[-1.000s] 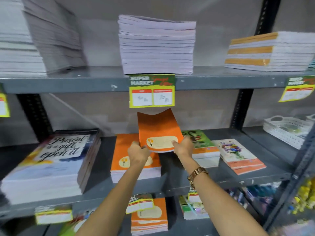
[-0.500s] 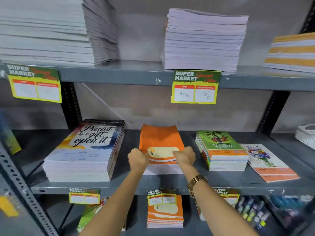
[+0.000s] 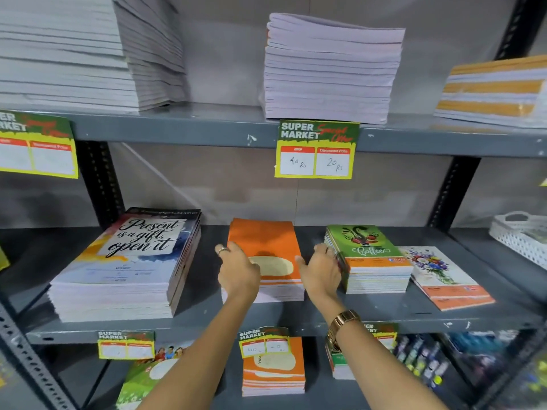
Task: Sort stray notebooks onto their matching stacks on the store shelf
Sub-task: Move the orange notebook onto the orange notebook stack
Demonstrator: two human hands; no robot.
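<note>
We see the orange notebook (image 3: 263, 244) lying flat atop its orange stack (image 3: 278, 291) on the middle shelf (image 3: 384, 313). Our left hand (image 3: 238, 273) rests loosely open on its 9 o'clock edge; our right hand (image 3: 321, 272), fingers spread and empty, sits at 3 o'clock, just beside the green stack (image 3: 370, 261).

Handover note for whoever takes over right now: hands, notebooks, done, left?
Left hand: open, resting on the left edge of the orange stack, holding nothing.
Right hand: open, between the orange stack and the green stack, holding nothing.
Done: an orange notebook lies flat on top of the orange stack, middle shelf.
Left: square up that stack; check the floral notebooks at right, lying askew, and the lower shelf for strays.
</note>
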